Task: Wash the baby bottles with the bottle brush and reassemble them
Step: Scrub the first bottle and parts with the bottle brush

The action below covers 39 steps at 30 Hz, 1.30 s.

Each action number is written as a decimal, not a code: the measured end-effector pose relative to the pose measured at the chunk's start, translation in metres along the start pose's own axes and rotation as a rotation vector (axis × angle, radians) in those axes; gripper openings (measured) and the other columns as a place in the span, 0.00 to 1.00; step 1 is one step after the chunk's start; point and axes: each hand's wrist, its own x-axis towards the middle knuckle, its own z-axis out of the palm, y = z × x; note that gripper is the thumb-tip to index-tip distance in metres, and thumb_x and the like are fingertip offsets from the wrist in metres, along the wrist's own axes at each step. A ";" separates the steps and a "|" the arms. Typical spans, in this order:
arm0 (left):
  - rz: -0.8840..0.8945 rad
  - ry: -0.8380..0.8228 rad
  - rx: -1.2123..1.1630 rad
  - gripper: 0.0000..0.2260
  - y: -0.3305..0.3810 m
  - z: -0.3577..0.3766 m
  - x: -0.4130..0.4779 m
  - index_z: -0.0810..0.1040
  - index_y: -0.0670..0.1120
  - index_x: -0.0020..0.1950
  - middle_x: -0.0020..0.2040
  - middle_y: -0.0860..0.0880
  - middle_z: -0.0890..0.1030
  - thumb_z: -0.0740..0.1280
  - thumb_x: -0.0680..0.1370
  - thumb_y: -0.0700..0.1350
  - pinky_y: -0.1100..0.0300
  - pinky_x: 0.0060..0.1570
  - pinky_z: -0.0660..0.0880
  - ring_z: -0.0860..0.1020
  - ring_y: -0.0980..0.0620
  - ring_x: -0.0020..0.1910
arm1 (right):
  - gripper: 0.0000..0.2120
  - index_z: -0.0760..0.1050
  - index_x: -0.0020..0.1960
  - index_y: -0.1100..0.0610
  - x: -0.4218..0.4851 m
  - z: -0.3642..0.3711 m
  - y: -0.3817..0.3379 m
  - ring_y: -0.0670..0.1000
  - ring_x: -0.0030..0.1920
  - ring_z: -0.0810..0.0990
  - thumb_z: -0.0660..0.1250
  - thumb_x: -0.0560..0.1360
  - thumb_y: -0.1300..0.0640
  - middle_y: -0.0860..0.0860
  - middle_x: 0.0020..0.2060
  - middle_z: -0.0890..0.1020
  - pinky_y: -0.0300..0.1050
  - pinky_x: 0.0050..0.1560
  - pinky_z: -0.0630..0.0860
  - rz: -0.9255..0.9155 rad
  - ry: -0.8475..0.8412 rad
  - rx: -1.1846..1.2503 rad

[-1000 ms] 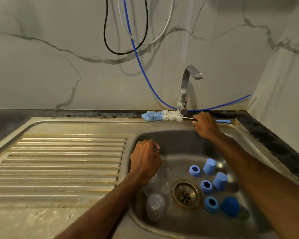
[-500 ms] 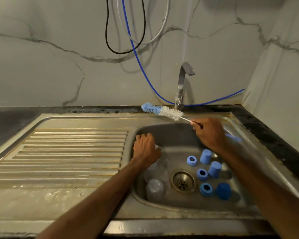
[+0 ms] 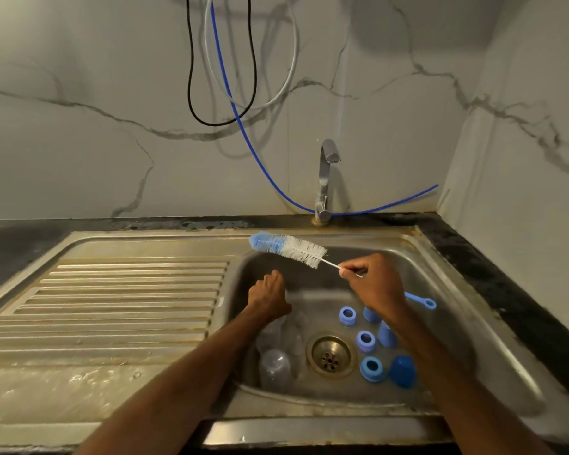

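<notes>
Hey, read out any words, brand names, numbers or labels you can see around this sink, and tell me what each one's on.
No text can be read anywhere in this view.
bottle brush: no print visible.
clear bottles: any markings are too blurred to read.
blue rings and caps: plain, no lettering.
tap: no brand visible.
</notes>
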 end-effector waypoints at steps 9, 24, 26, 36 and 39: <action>0.020 0.151 -0.341 0.33 -0.009 -0.013 0.012 0.69 0.43 0.69 0.67 0.43 0.75 0.80 0.70 0.48 0.54 0.63 0.72 0.74 0.44 0.67 | 0.06 0.87 0.43 0.49 0.003 -0.001 -0.001 0.42 0.39 0.85 0.75 0.73 0.60 0.44 0.36 0.87 0.45 0.46 0.82 0.083 -0.068 0.198; -0.171 0.059 -1.497 0.22 -0.031 -0.058 0.016 0.74 0.46 0.67 0.61 0.41 0.81 0.75 0.76 0.51 0.46 0.53 0.83 0.83 0.43 0.56 | 0.16 0.84 0.38 0.47 0.002 -0.002 -0.008 0.43 0.28 0.79 0.68 0.75 0.66 0.42 0.25 0.81 0.46 0.36 0.79 0.043 0.060 0.200; -0.166 0.020 -1.664 0.25 -0.033 -0.062 0.017 0.73 0.45 0.70 0.62 0.39 0.81 0.74 0.77 0.52 0.46 0.54 0.82 0.83 0.41 0.58 | 0.16 0.84 0.37 0.48 0.000 -0.004 -0.008 0.43 0.26 0.76 0.68 0.75 0.66 0.45 0.24 0.80 0.45 0.34 0.76 0.044 0.033 0.235; -0.137 -0.125 -2.149 0.30 -0.039 -0.055 0.020 0.64 0.42 0.77 0.66 0.33 0.77 0.65 0.82 0.59 0.42 0.52 0.83 0.83 0.36 0.58 | 0.16 0.85 0.37 0.49 0.001 0.012 -0.012 0.62 0.37 0.82 0.67 0.76 0.64 0.52 0.32 0.85 0.62 0.43 0.80 -0.029 -0.037 0.263; -0.189 -0.085 -2.229 0.31 -0.046 -0.058 0.024 0.63 0.40 0.76 0.65 0.31 0.77 0.62 0.83 0.60 0.46 0.46 0.85 0.81 0.36 0.59 | 0.14 0.86 0.37 0.47 0.002 0.009 -0.006 0.66 0.36 0.80 0.69 0.78 0.58 0.58 0.31 0.83 0.63 0.41 0.78 -0.032 -0.087 0.259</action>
